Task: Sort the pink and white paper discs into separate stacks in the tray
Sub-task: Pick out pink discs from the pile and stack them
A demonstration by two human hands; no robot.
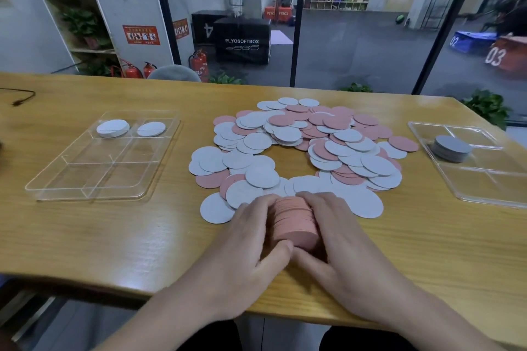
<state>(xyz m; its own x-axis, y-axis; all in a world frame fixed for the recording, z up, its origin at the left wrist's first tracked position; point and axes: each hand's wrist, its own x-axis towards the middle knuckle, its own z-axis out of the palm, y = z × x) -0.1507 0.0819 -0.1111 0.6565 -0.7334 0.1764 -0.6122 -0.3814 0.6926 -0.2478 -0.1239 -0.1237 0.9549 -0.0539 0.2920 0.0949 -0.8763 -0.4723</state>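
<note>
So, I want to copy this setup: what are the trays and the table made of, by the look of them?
Trays: clear, glossy rigid plastic, probably acrylic; the table shows through walls and dividers. Table: wood or wood-look laminate, grain lines under a shiny finish.

Two clear trays (42,184), two hands (251,248), three stacks in trays (112,128), one pink stack (295,219)

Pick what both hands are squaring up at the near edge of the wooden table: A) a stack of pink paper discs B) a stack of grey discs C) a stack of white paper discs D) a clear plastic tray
A: the left hand and right hand clasp the sides of a stack of pink paper discs, in front of the loose pink and white pile.
</note>
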